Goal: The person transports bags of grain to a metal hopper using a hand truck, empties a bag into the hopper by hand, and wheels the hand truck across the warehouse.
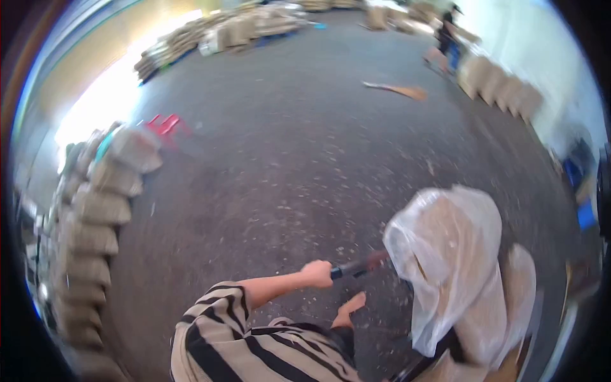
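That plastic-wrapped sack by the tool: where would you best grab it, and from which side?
Probably at the top of the plastic-wrapped sack, coming from above. It stands upright and the loose clear wrap bunches there, giving folds to pinch. The left side is taken: a hand holds a dark-handled tool against it. The picture is blurred, so judge the wrap's slack by touch.

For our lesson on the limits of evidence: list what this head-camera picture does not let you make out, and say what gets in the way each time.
- Tool gripped in a hand: its far end is hidden behind the plastic-wrapped bundle and blurred by motion.
- Bundle's contents: clouded by the plastic film.
- Which hand grips the tool: cannot be settled; the striped shirt covers the shoulders.
- Distant person: too small to tell what they are doing.
- Stacked sacks: warped by the lens edge.
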